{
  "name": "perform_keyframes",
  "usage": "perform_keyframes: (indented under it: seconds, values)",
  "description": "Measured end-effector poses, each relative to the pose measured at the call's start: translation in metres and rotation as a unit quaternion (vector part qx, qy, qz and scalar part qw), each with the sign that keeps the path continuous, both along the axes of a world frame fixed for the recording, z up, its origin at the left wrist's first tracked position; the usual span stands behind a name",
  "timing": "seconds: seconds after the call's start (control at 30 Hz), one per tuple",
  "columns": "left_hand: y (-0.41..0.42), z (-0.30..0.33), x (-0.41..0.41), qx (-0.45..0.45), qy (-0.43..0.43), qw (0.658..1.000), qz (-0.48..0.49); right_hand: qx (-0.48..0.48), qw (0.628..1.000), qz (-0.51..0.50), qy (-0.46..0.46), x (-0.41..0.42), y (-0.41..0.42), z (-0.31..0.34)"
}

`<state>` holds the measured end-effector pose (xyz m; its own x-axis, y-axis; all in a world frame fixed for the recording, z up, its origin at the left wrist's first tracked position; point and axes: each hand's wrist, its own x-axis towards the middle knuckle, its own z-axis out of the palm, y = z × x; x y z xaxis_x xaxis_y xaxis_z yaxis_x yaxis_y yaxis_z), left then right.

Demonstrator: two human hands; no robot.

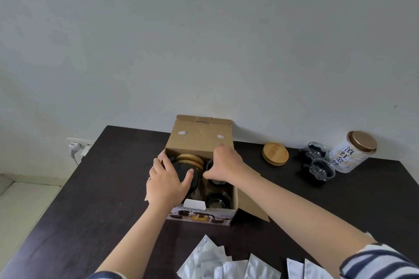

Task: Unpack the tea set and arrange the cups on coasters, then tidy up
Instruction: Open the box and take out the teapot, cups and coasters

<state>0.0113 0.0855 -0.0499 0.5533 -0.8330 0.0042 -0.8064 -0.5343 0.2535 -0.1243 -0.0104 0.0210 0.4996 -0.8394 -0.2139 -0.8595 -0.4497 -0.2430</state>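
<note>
Head view: an open brown cardboard box (199,140) sits at the far middle of the dark wooden worktop (118,188), flap raised against the wall. Inside lie round bamboo coasters (190,159), a dark glass teapot (192,180) and dark glass cups (217,198). The left hand (166,180) rests on the teapot's lid, fingers spread. The right hand (223,164) pinches something at a cup's rim. To the right stand another bamboo coaster (275,153), two unpacked glass cups (317,161) and a white tea tin (353,151).
</note>
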Motion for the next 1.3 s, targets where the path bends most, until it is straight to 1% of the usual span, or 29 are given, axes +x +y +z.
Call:
perform_keyframes:
  seconds: [0.17,0.27,0.4,0.47,0.57,0.7,0.8,0.87,0.97,1.1,1.3]
  values:
    - [0.0,0.001,-0.002,-0.002,0.0,1.0,-0.001,-0.021,1.0,0.006,0.01,-0.007,-0.006,0.017]
    - [0.001,0.001,-0.001,-0.002,0.002,1.0,0.0,-0.051,0.999,0.005,0.002,-0.02,-0.008,0.033]
    - [0.001,0.002,0.0,0.0,0.002,1.0,-0.001,-0.1,0.994,-0.015,-0.03,-0.053,-0.014,0.051]
    - [0.001,0.002,0.0,-0.001,0.005,1.0,-0.002,-0.105,0.993,-0.038,-0.032,-0.077,-0.019,0.052]
    - [0.001,0.002,0.0,-0.005,0.007,1.0,0.0,-0.08,0.994,-0.079,0.0,-0.118,-0.027,0.044]
    - [0.002,0.003,0.002,-0.003,0.004,1.0,0.001,-0.008,0.994,-0.1,0.044,-0.178,-0.032,0.018]
    - [0.002,0.004,0.002,-0.002,0.006,1.0,0.0,0.034,0.986,-0.13,0.099,-0.221,-0.038,-0.006]
    - [0.001,0.004,0.0,0.001,0.005,1.0,0.001,0.049,0.981,-0.147,0.116,-0.245,-0.041,-0.018]
    - [0.001,0.005,0.0,0.004,0.002,1.0,0.003,0.069,0.977,-0.17,0.11,-0.271,-0.043,-0.034]
    - [0.001,0.007,0.0,0.006,0.001,1.0,0.005,0.09,0.976,-0.187,0.066,-0.29,-0.044,-0.051]
    - [0.001,0.008,-0.001,0.008,0.001,1.0,0.008,0.076,0.979,-0.187,0.037,-0.304,-0.058,-0.066]
